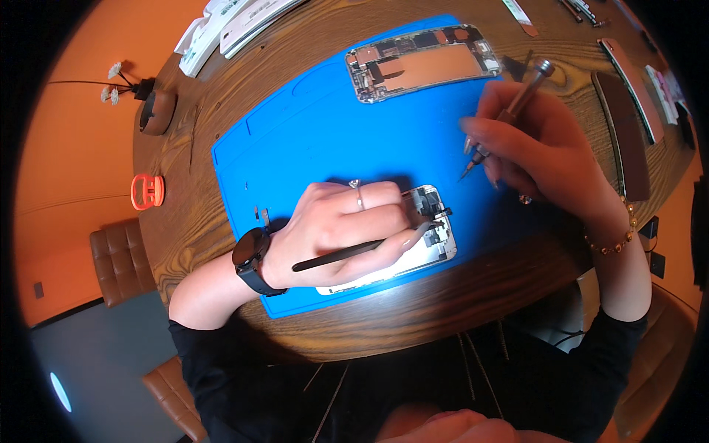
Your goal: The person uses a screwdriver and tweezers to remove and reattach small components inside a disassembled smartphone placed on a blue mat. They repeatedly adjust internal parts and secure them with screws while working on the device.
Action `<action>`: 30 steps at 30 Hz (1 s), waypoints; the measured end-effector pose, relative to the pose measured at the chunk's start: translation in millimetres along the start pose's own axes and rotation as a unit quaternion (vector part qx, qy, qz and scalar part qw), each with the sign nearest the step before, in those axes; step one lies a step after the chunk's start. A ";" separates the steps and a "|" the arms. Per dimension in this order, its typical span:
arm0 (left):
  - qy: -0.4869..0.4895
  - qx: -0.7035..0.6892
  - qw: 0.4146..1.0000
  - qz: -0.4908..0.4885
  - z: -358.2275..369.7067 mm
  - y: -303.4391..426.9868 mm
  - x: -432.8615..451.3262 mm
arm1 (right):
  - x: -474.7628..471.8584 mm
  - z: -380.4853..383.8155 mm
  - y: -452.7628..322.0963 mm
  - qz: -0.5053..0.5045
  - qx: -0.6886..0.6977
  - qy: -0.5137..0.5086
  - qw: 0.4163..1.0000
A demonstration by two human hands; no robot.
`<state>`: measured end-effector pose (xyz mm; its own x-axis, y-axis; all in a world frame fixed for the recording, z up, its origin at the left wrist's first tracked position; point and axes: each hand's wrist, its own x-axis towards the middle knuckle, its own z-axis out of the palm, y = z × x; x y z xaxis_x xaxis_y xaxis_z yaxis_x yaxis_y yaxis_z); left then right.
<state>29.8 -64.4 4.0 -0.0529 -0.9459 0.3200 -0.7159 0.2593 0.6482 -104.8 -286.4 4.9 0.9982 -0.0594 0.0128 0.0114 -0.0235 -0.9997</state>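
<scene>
My left hand [354, 221] lies over a phone's white front panel [412, 263] and pinches slim black tweezers or a similar thin tool [338, 256]. The tool's tip seems to meet small dark parts and a flex cable [432, 207] at the panel's right end; my fingers partly hide the contact. Raised to the right, my right hand [532, 141] grips a precision screwdriver [518, 105], its tip pointing down over the blue mat [388, 144] and apart from the panel. Farther back on the mat sits an opened phone body [424, 63], its inner parts exposed.
Tiny parts [261, 213] rest near the mat's left edge. An orange suction cup [148, 191] and a small pot with white flowers [158, 112] stand left. White packages [213, 36] lie at the back left. Dark flat panels [620, 135] and several tools [584, 12] lie on the right.
</scene>
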 end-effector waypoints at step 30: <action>0.014 0.025 0.999 0.024 1.6 -0.4 -4.8 | 21.0 38.2 -14.4 0.110 0.086 0.069 0.988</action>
<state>29.3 -60.3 1.1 -0.0687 -0.9266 0.3697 -0.7465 0.2936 0.5971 -81.8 -249.2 18.7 0.9599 -0.1809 -0.2141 -0.1829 0.1742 -0.9676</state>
